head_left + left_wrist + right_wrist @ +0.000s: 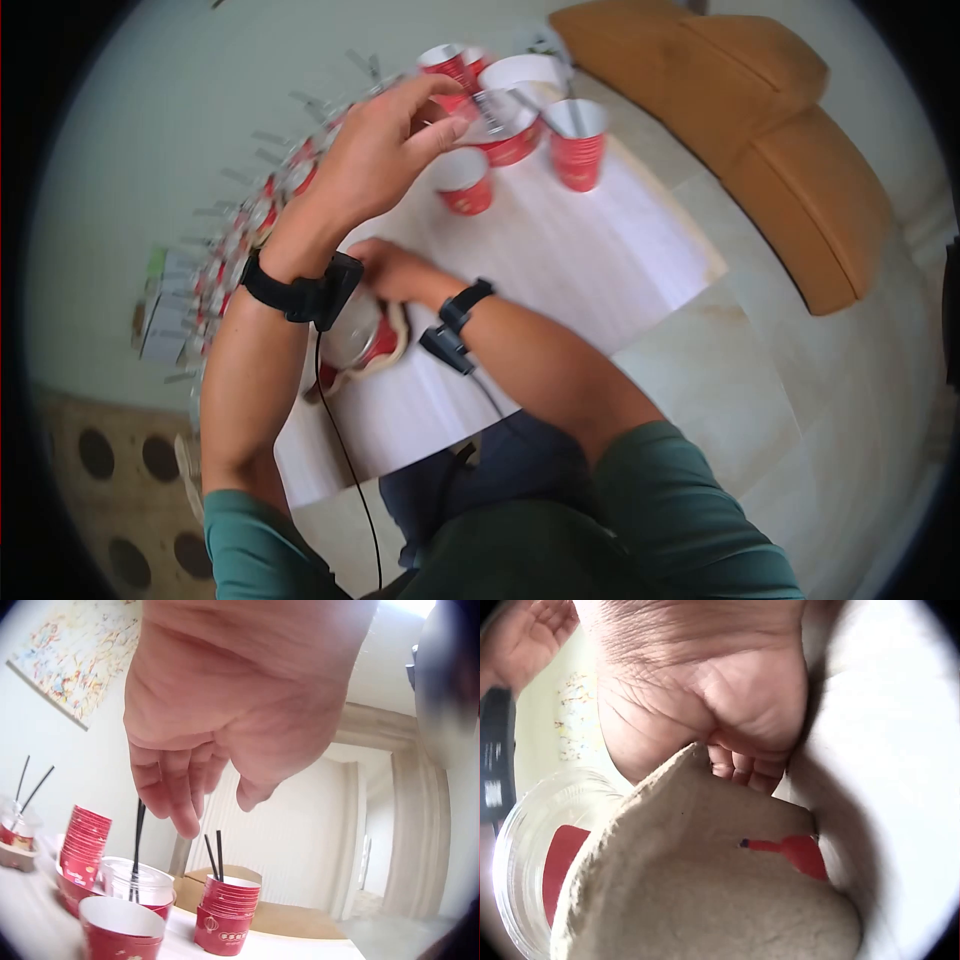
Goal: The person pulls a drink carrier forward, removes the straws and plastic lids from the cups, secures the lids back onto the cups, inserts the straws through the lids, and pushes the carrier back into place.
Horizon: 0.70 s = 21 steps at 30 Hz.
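Note:
My right hand (395, 272) grips the upper edge of a moulded-pulp cup carrier (720, 825), its fingers partly hidden behind the pulp wall. In the carrier sits a red cup under a clear domed lid (350, 332). Raised above the table, my left hand (375, 160) has loosely bent fingers with nothing between them in the left wrist view. Beyond its fingertips stand a red tub holding clear lids (139, 881) and a black straw (139, 840). An upright red paper cup (122, 930) is in front of that tub. Beside it, stacked red cups (227, 915) hold two black straws.
Many lidded red cups with straws (265, 215) line the table's left side. More stacked red cups (445, 65) stand at the back. A brown sofa (780, 170) lies beyond the pale table (610, 260). At lower left is a tan panel with round dark holes (125, 470).

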### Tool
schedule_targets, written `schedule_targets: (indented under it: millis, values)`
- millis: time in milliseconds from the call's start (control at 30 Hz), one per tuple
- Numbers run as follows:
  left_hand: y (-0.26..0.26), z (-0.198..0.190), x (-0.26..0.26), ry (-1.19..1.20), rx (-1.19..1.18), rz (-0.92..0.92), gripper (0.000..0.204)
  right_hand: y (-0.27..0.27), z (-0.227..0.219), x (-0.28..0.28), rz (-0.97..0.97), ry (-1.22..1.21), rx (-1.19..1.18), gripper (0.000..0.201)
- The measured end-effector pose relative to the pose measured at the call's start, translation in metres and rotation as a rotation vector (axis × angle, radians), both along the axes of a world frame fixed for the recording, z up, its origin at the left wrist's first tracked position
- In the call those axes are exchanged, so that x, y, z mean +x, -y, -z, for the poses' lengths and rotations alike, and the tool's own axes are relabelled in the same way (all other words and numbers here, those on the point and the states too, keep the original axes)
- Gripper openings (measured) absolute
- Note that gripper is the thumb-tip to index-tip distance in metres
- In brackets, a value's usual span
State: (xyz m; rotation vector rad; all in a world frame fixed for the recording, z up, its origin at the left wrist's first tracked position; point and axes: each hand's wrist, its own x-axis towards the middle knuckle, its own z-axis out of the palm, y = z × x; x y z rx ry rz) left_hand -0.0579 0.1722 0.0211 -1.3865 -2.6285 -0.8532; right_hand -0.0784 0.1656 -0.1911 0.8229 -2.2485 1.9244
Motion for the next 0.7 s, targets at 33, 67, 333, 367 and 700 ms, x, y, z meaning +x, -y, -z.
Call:
schedule_targets:
  millis: [33, 67, 333, 367, 700]
  values:
    - [0.02, -0.005, 0.007, -0.03, -0.086, 0.01, 0.036, -0.001, -0.007, 0.003, 0.008, 0.084, 0.006, 0.028]
    - [0.038, -0.008, 0.015, -0.057, -0.171, 0.028, 0.034, -0.003, -0.014, 0.008, 0.022, 0.167, 0.017, 0.029]
    - [0.161, 0.032, 0.08, 0.085, -0.507, 0.001, 0.08, 0.002, 0.01, -0.003, -0.04, 0.067, -0.207, 0.022]
    - [0.165, 0.047, 0.085, -0.024, -0.468, -0.035, 0.082, 0.003, 0.01, -0.004, -0.055, 0.119, -0.257, 0.022]
    - [0.173, 0.074, 0.087, -0.078, -0.283, -0.12, 0.078, -0.002, 0.002, 0.004, -0.039, 0.1, -0.222, 0.02]
